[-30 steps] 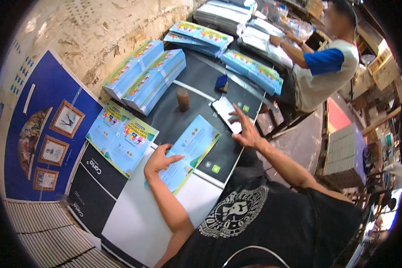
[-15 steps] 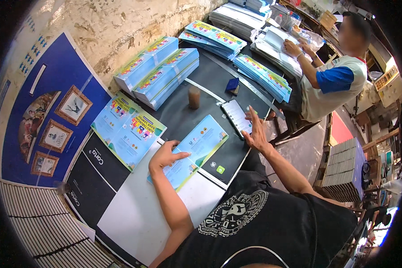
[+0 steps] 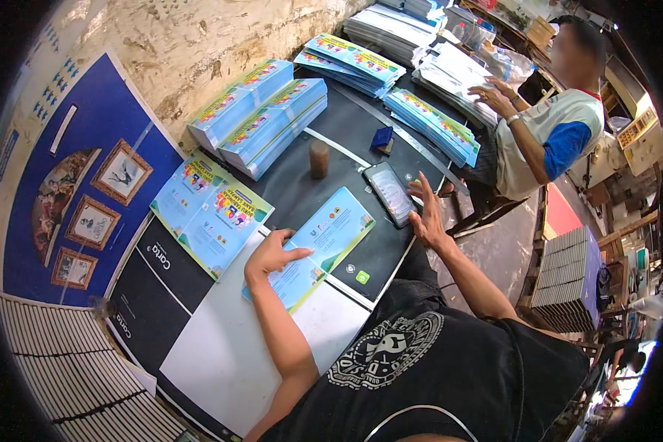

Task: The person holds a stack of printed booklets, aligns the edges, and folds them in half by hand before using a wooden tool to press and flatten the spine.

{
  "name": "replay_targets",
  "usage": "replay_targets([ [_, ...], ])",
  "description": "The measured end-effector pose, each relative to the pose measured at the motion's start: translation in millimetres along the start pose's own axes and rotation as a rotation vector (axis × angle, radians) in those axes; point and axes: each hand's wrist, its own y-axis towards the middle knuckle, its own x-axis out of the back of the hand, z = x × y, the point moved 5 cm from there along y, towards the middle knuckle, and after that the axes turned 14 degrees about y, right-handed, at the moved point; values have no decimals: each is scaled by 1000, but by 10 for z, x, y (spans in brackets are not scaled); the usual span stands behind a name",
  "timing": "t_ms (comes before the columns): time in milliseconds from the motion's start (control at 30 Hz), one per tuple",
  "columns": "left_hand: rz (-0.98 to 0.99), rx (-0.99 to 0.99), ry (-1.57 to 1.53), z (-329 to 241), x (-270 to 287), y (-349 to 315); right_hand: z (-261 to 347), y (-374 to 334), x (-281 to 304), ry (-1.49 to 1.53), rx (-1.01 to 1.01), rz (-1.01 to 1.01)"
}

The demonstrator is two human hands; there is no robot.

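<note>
My left hand (image 3: pixel 274 256) lies on a pale blue printed booklet (image 3: pixel 337 225), its thumb stretched across the cover and apart from the fingers. The booklet rests flat on the table in front of me. On my right, my right hand (image 3: pixel 429 215) is beside a dark smartphone (image 3: pixel 389 193), fingers spread, with the fingertips close to the phone's right edge; whether they touch it I cannot tell. The phone lies face up with its screen lit. Left of my left hand are more blue booklets (image 3: pixel 212 217), laid side by side.
A brown cylinder (image 3: pixel 319 160) and a small dark blue object (image 3: pixel 382 138) stand beyond the phone. Banded booklet stacks (image 3: pixel 272 121) line the wall, with looser piles (image 3: pixel 431 127) farther right. A co-worker (image 3: pixel 552 140) sits at a white paper stack (image 3: pixel 457 81). Bound stacks (image 3: pixel 567 283) stand at right.
My right hand has shifted slightly, its fingers more upright beside the phone. The phone's screen looks different. The co-worker's hands have come off the sheet they held. My left hand stays on the booklet.
</note>
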Motion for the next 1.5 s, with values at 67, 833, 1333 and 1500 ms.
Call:
replay_targets([
  [67,-2,-5,4,-15,8,1,-7,-10,2,4,-6,0],
  [833,-31,-142,45,140,-82,131,69,178,-114,-118,-415,-11],
  [1333,-129,-161,163,272,-178,437,2527,808,-1392,679,-360,1028],
  [1500,-235,-173,368,349,-115,662,3314,403,-2301,662,-432,1477],
])
